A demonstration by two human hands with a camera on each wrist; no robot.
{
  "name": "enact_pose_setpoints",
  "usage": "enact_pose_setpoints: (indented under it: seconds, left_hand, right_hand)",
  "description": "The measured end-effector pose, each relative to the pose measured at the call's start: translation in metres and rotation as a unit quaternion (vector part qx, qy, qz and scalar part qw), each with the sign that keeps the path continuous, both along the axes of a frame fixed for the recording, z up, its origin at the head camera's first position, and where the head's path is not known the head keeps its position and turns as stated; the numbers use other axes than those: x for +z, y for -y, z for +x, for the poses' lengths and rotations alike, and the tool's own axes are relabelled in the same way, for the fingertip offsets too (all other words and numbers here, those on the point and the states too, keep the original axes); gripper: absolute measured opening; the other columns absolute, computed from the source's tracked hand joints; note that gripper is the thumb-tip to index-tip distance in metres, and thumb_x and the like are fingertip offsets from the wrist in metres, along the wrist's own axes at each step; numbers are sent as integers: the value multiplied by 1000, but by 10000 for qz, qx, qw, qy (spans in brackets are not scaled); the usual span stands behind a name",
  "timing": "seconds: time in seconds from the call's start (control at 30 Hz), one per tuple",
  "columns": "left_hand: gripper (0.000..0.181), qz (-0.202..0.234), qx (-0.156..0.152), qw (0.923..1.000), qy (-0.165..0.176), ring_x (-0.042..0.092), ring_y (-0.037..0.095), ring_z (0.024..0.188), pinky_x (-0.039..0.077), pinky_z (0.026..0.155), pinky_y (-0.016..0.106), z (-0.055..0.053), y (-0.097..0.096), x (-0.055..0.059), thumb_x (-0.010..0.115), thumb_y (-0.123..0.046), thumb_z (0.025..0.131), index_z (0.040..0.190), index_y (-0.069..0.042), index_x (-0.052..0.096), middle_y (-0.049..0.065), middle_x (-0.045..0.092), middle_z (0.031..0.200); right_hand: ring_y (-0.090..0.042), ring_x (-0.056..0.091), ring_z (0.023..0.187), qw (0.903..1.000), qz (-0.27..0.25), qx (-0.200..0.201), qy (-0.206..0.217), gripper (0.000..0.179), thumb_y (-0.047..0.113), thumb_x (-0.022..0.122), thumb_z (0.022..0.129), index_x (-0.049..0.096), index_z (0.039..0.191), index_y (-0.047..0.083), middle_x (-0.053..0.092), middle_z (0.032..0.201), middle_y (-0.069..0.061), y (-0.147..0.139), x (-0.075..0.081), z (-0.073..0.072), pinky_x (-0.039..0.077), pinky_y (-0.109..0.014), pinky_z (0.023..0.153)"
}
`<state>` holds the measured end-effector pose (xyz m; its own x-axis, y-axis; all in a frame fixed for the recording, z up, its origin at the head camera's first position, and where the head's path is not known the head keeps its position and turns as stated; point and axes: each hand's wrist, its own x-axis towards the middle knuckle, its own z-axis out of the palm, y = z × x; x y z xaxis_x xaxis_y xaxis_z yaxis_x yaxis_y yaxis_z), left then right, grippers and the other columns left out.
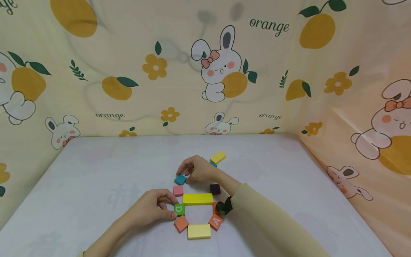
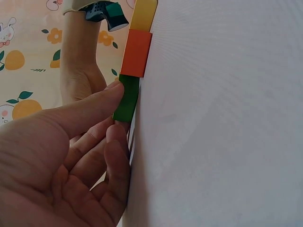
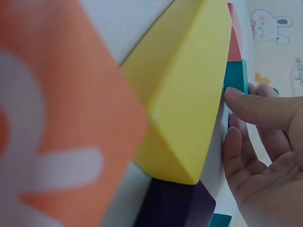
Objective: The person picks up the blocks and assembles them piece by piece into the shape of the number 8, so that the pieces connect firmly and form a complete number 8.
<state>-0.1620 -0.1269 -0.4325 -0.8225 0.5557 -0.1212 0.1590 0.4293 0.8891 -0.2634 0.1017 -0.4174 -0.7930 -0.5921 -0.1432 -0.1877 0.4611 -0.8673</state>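
Observation:
On the white tabletop, toy blocks lie in a ring, and my left hand [image 1: 149, 207] is at its left side. Thumb and forefinger pinch a green block [image 1: 179, 210] marked with a white letter. My right hand [image 1: 199, 169] reaches over the back of the ring and pinches a teal block [image 1: 181, 179] between thumb and fingertips. Just in front of that teal block sits a pink block [image 1: 178, 190]. A long yellow block [image 1: 197, 199] spans the middle, with a dark block [image 1: 215, 189] behind its right end. In the right wrist view, the thumb presses the teal block [image 3: 235, 75].
An orange block [image 1: 181, 223], a pale yellow block [image 1: 199, 232] and an orange letter A block [image 1: 216, 221] form the front. Another orange block is partly hidden by the right wrist camera [image 1: 224, 206]. Behind the right hand lies a yellow block [image 1: 218, 157] against a teal one [image 1: 213, 164].

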Motion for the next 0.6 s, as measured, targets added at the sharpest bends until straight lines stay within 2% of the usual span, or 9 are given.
enact_pose_setpoints:
  seconds: [0.33,0.6]
  left_hand:
    - [35,85,4,10000,52,60,22,71,48,68,30,0,0,-1,85,-28,78,104,-13,67,-2,70,103]
    - [35,120,-11,9999,56,60,22,70,47,68,30,0,0,-1,85,-27,78,104,-12,67,-2,70,103]
  right_hand:
    - [-25,61,92,9999,81,12,-110,31,-12,77,77,74,101,8,70,97,-1,0,1,1,51,-29,80]
    - [-23,61,89,9998,132,45,-171,33,-13,77,77,74,101,9,70,96,1,-1,2,1,51,-29,78]
